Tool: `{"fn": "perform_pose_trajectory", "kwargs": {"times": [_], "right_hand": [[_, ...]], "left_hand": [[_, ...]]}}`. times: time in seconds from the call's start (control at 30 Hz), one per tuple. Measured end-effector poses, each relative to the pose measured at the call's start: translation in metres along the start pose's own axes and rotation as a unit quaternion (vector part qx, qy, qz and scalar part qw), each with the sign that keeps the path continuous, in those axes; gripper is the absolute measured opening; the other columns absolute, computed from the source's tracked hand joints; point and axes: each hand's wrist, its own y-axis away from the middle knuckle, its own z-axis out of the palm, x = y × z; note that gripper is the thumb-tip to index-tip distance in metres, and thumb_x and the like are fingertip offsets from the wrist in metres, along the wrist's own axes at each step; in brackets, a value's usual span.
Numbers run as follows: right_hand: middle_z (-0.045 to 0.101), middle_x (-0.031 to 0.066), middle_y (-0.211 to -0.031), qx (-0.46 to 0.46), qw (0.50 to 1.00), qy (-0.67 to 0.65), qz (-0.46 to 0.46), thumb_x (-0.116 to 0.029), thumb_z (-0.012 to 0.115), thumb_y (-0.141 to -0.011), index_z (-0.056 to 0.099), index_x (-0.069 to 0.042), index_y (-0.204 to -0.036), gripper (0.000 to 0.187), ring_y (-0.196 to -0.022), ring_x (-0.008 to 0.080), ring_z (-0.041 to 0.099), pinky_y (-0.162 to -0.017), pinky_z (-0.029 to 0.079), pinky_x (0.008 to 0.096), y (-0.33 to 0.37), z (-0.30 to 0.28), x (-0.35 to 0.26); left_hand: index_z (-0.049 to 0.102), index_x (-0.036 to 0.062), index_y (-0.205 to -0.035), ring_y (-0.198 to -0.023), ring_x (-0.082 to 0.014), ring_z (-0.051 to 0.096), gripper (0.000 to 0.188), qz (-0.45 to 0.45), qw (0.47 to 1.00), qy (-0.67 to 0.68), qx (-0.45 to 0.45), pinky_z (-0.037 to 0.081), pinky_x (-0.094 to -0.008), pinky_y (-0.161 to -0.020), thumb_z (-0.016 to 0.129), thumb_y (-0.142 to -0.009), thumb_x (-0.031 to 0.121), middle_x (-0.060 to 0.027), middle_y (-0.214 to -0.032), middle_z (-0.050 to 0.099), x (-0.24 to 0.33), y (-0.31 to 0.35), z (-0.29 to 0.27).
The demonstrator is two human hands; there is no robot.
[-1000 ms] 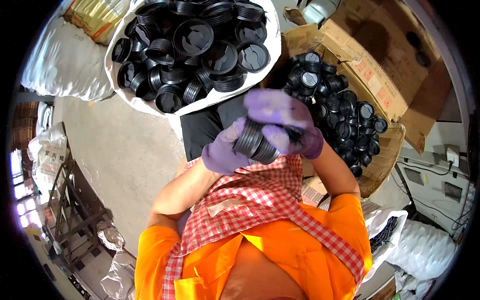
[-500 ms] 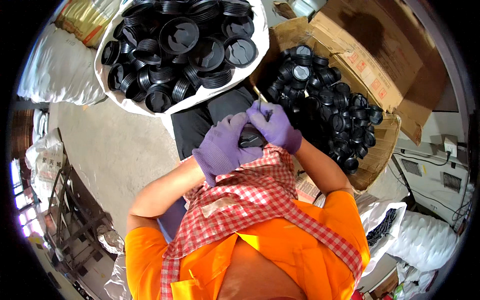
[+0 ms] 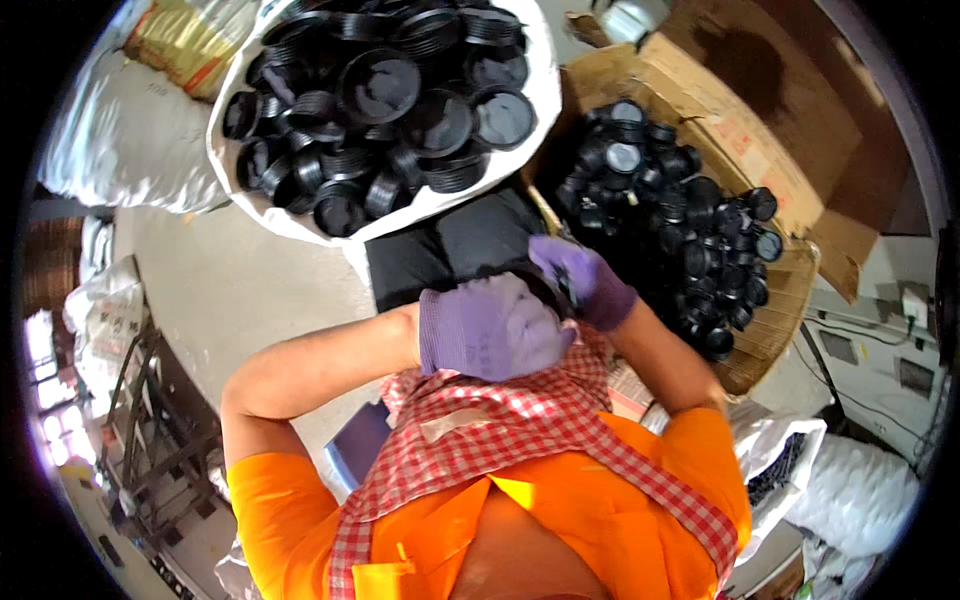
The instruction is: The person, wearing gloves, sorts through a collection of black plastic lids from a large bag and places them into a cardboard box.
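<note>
My left hand [image 3: 500,328], in a purple knit glove, is curled closed in front of my lap. It grips a black round plastic cap [image 3: 541,288], mostly covered by the glove. Close against it on the right is my right hand [image 3: 592,284], also in a purple glove, with fingers bent together. A small dark piece shows at its fingers; its kind I cannot make out. Just beyond my hands stands a white sack [image 3: 553,75] heaped with wide black ribbed lids [image 3: 380,86]. To the right, a cardboard box [image 3: 775,315] holds many smaller black caps [image 3: 705,235].
Full white sacks [image 3: 130,130] stand at the far left, with a dark metal frame [image 3: 160,425] nearer. At the right are a pale cabinet with cables [image 3: 868,350] and an open white bag [image 3: 790,480] of dark parts. A blue-grey seat edge [image 3: 358,445] shows beside my apron.
My left hand has turned over the cap, its back now facing up and hiding most of it. My right hand stays close beside it. The whole view has shifted slightly.
</note>
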Motion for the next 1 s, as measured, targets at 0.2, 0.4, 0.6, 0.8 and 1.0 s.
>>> {"fn": "perform_pose_trajectory", "kwargs": {"times": [0.2,0.4,0.6,0.8,1.0], "right_hand": [[0.043,0.0014,-0.056,-0.079,0.734,-0.667,0.100,-0.035,0.038,-0.096,0.043,-0.012,-0.069,0.036,-0.043,0.0150,0.041,-0.041,0.033,0.0242,-0.027,-0.035,-0.111],[0.045,0.0028,-0.064,0.255,0.746,-0.607,0.098,-0.038,0.039,-0.097,0.044,-0.013,-0.073,0.035,-0.048,0.0148,0.041,-0.043,0.036,0.0255,-0.011,-0.055,-0.082],[0.056,0.0082,-0.110,0.368,0.777,0.499,0.112,-0.012,0.050,-0.093,0.050,-0.001,-0.120,0.029,-0.100,0.0204,0.054,-0.086,0.044,0.0331,0.099,-0.115,-0.008],[0.063,0.0091,-0.091,0.709,0.500,0.449,0.213,-0.017,0.055,-0.091,0.058,0.000,-0.098,0.018,-0.080,0.0165,0.056,-0.073,0.045,0.0281,0.249,-0.220,-0.093],[0.062,0.0225,-0.109,0.466,0.368,0.563,0.575,-0.052,0.072,-0.069,0.057,0.001,-0.117,0.073,-0.107,0.0330,0.056,-0.091,0.044,0.0382,0.395,-0.242,-0.149]], "left_hand": [[0.062,0.0097,-0.090,-0.075,-0.0188,0.058,0.015,-0.223,0.937,0.220,0.156,0.048,-0.0293,-0.064,0.059,-0.076,0.011,-0.0125,-0.094,0.061,-0.014,0.010,-0.073],[0.048,0.0011,-0.122,-0.102,-0.0283,0.057,0.054,-0.504,0.601,0.036,0.619,0.050,-0.0390,-0.089,0.071,-0.075,0.012,-0.0159,-0.115,0.057,-0.059,0.050,-0.070],[0.046,-0.0015,-0.129,-0.112,-0.0222,0.052,0.049,-0.687,0.643,0.142,0.307,0.044,-0.0332,-0.096,0.062,-0.089,0.021,-0.0130,-0.130,0.051,-0.186,0.253,-0.082],[0.034,0.0068,-0.141,-0.124,-0.0257,0.045,0.065,-0.718,0.693,0.056,0.036,0.037,-0.0353,-0.104,0.058,-0.090,0.038,-0.0140,-0.141,0.040,-0.227,0.249,-0.049],[0.043,0.0085,-0.136,-0.116,-0.0266,0.051,0.060,-0.722,0.669,0.011,0.179,0.046,-0.0337,-0.094,0.065,-0.086,0.034,-0.0157,-0.137,0.045,-0.198,0.261,-0.088]]}}
